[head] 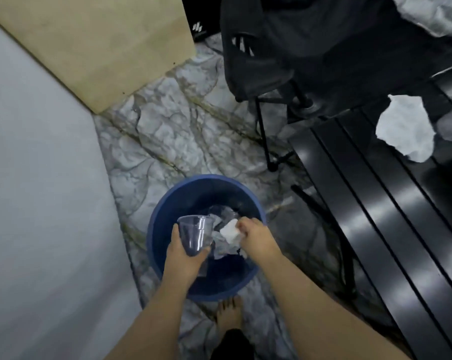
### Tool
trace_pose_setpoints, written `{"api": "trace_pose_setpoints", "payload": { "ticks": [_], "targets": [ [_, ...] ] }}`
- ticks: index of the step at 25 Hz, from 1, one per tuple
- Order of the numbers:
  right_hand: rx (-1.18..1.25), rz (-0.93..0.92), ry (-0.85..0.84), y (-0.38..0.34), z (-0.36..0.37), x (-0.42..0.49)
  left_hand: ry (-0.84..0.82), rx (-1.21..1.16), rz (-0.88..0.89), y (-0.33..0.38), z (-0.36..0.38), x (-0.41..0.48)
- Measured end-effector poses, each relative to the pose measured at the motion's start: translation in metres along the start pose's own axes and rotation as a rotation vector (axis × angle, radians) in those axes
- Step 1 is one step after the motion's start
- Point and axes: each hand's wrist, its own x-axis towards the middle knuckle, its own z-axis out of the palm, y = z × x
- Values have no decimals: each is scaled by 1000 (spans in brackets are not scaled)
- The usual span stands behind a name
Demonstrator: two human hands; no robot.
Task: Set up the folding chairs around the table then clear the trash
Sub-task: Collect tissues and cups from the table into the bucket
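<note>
A round blue trash bin [162,222] stands on the marbled floor below me, with crumpled paper and plastic inside. My left hand [184,252] holds a clear plastic cup [196,235] upright over the bin's opening. My right hand [256,236] grips a crumpled white tissue [230,232] over the bin, beside the cup. A black folding chair [292,48] stands unfolded at the upper right. The black slatted table [375,203] runs along the right, with another crumpled white tissue [404,126] lying on it.
A pale wall fills the left side and a tan panel [103,45] leans at the upper left. The chair's thin black legs [265,141] reach the floor between bin and table. My bare foot [228,315] stands just behind the bin.
</note>
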Motion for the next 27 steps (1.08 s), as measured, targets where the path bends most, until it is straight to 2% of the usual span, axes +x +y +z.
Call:
{"api": "trace_pose_setpoints", "payload": {
  "ticks": [4,8,14,20,23,27],
  "targets": [
    [109,47,45,14,-6,-2,-42,76,-3,3,6,16],
    [201,64,131,17,-48,-29,-71,127,133,53,9,-1],
    [274,-41,318,26,-160,-114,-99,155,405,185,41,-71],
    [256,-48,572,89,-318,-214,-143,97,667,326,120,-173],
    [198,-64,648,112,-381,-225,-165,119,765,371,154,-184],
    [170,-74,682,128,-427,-189,-153,173,767,409,184,-145]
  ]
}}
